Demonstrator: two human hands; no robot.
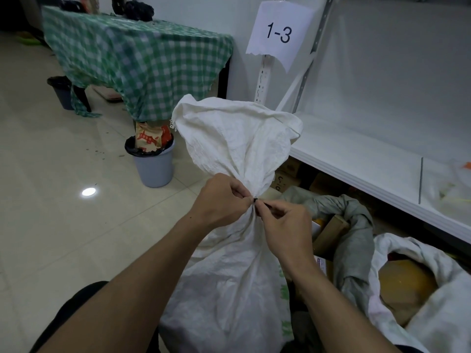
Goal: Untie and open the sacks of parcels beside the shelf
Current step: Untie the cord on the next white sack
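A white woven sack [237, 271] stands upright in front of me, its neck gathered and bound by a thin black tie [257, 199]. The loose top of the sack fans out above the tie. My left hand [220, 200] pinches the gathered neck at the tie from the left. My right hand [283, 222] pinches the black tie from the right with thumb and forefinger. To the right, a grey sack [354, 240] lies open with cardboard parcels inside. A white sack [433, 289] at the far right is open too, showing a yellow parcel.
A white metal shelf [356, 159] with a paper label "1-3" [279, 34] stands at the right; boxes sit under its lowest board. A grey waste bin [154, 164] stands left of the sack. A table with a green checked cloth [132, 59] is behind, another bin [62, 91] beside it.
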